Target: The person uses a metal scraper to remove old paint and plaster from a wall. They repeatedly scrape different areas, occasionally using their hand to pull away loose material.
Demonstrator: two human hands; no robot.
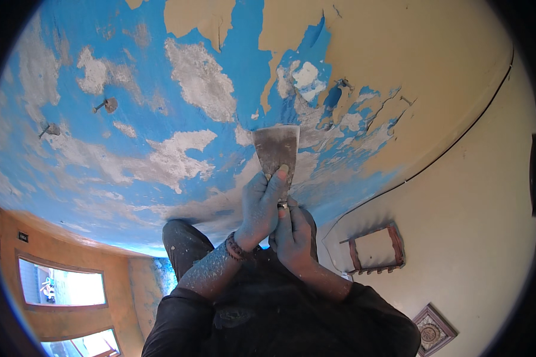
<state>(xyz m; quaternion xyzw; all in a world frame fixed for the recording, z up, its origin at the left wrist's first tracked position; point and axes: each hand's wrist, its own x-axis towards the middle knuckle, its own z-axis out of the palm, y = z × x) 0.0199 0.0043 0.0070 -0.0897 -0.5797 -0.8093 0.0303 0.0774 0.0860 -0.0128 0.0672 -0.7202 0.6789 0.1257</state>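
A wide metal paint scraper (276,146) rests with its edge against the peeling wall (244,65), where beige paint breaks off over blue paint and bare grey plaster. My left hand (259,199) grips the lower blade, its thumb lying along the metal. Just below, my right hand (293,235) is closed round the handle, which its fingers mostly hide. Pale dust coats both hands and forearms, and a beaded bracelet (236,247) circles my left wrist. Loose, cracked paint flakes (339,98) stick out to the right of the blade.
Two nails or bolts (106,106) (49,130) jut from the wall at the left. A dark cable (441,156) runs along the wall's right corner. On the cream wall hang a wooden rack (393,247) and a carved square plaque (435,330). Windows (62,284) stand at the lower left.
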